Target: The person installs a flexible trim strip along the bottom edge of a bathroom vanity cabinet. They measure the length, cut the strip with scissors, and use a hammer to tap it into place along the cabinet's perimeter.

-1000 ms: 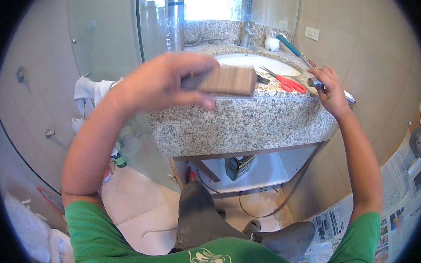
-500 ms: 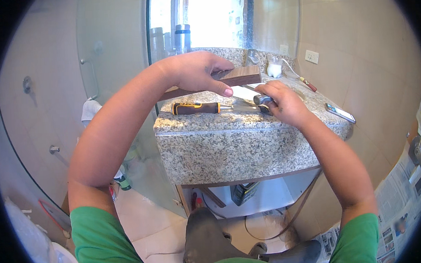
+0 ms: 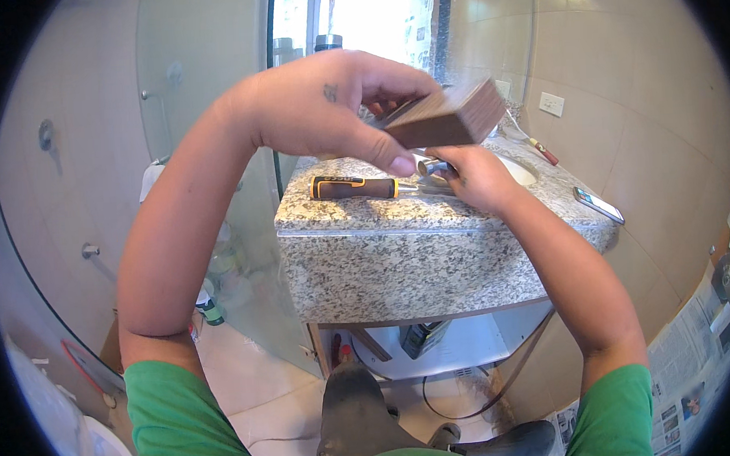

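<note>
My left hand (image 3: 335,111) grips a dark wood-grain block (image 3: 446,118) above the counter, thumb underneath its near end. Just below, my right hand (image 3: 477,178) is closed around a shiny cylindrical metal tool (image 3: 431,166); the rest of that tool is partly hidden. A black-and-orange screwdriver (image 3: 351,187) lies on the speckled granite counter (image 3: 432,266), its metal shaft pointing right, toward my right hand. The white sink basin (image 3: 516,169) shows behind my right wrist, largely hidden by my hands and the block.
A phone (image 3: 599,205) lies at the counter's right end, and a red-handled tool (image 3: 541,151) behind the basin. A glass panel (image 3: 204,88) stands left. Below the counter is an open cabinet (image 3: 476,345) with a dark container (image 3: 421,338). Newspaper (image 3: 684,361) covers the lower right.
My left hand has raised and turned the block, carrying it rightward. My right hand has moved left from the counter's right end to beneath the block. My view has shifted too.
</note>
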Demonstrator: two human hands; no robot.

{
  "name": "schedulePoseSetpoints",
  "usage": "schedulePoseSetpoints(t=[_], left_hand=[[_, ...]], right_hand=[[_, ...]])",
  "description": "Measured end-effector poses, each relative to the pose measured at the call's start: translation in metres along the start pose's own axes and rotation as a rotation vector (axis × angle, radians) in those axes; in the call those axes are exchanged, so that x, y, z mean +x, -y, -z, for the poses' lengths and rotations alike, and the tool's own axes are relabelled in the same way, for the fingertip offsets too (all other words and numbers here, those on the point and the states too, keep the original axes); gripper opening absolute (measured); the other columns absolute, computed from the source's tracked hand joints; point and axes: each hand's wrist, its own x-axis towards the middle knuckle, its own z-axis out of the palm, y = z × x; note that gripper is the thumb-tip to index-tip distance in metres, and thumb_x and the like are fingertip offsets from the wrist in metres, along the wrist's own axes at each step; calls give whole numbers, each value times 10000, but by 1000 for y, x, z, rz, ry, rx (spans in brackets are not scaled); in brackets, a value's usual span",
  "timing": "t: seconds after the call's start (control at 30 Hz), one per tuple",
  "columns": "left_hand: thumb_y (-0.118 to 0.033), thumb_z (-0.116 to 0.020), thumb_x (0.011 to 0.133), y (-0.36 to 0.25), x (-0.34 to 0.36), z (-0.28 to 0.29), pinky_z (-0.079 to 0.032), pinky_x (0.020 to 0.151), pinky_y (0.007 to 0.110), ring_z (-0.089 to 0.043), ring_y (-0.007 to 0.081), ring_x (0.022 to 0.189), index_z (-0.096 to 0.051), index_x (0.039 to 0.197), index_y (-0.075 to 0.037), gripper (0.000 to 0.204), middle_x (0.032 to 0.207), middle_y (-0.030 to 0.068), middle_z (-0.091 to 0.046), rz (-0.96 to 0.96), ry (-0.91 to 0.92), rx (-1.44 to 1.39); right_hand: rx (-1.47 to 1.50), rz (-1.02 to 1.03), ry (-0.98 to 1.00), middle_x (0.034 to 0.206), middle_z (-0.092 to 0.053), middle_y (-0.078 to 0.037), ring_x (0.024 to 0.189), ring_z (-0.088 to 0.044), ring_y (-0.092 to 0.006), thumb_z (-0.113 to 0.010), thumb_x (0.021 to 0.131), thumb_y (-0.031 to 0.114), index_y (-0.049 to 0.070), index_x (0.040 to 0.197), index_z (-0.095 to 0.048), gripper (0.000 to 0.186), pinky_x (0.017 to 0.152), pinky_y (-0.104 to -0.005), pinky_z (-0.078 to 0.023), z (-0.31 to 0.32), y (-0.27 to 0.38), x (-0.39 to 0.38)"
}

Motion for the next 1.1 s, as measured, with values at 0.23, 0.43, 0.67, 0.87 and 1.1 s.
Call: schedulePoseSetpoints(t=[0.23, 0.43, 0.67, 0.87, 1.1], left_hand=[[-124, -810, 750, 26, -21, -10, -497, 935, 345, -646, 192, 1017, -651, 1239, -32, 523, 1111, 94, -708, 201, 97, 126], [-81, -799, 729, 55, -19, -25, -513, 923, 378, -656, 237, 1038, -656, 1239, -70, 529, 1136, 98, -701, 377, 156, 183], [-60, -785, 720, 82, -23, -37, -512, 933, 407, -653, 283, 1031, -660, 1201, -83, 498, 1105, 108, -688, 312, 136, 252], [-69, -786, 728, 94, -33, -36, -525, 940, 401, -661, 281, 1046, -667, 1219, -99, 506, 1131, 112, -689, 295, 73, 324], [-36, -738, 711, 84, -45, -29, -508, 966, 407, -614, 295, 1128, -648, 1213, -104, 515, 1175, 100, -664, 286, 55, 331]], right_hand=[[-58, 5, 12, 1122, -651, -91, 1105, -591, -305, -654, 855, 95, 125, 1171, -631, 318, 911, -430, -503, -9, 13, 22], [-67, 16, 75, 1132, -658, -82, 1113, -590, -305, -663, 873, 126, 137, 1196, -637, 324, 926, -433, -501, -24, 12, 34], [-20, 36, 250, 1164, -672, -105, 1125, -586, -321, -632, 838, 54, 154, 1237, -661, 412, 956, -433, -489, -28, -9, 39], [21, -81, 423, 1161, -686, -137, 1112, -615, -321, -599, 782, -19, 165, 1248, -667, 506, 951, -423, -493, -20, 6, 49], [35, -156, 566, 1178, -687, -145, 1088, -646, -328, -577, 762, -54, 188, 1249, -667, 551, 915, -423, -505, -25, 0, 59]])
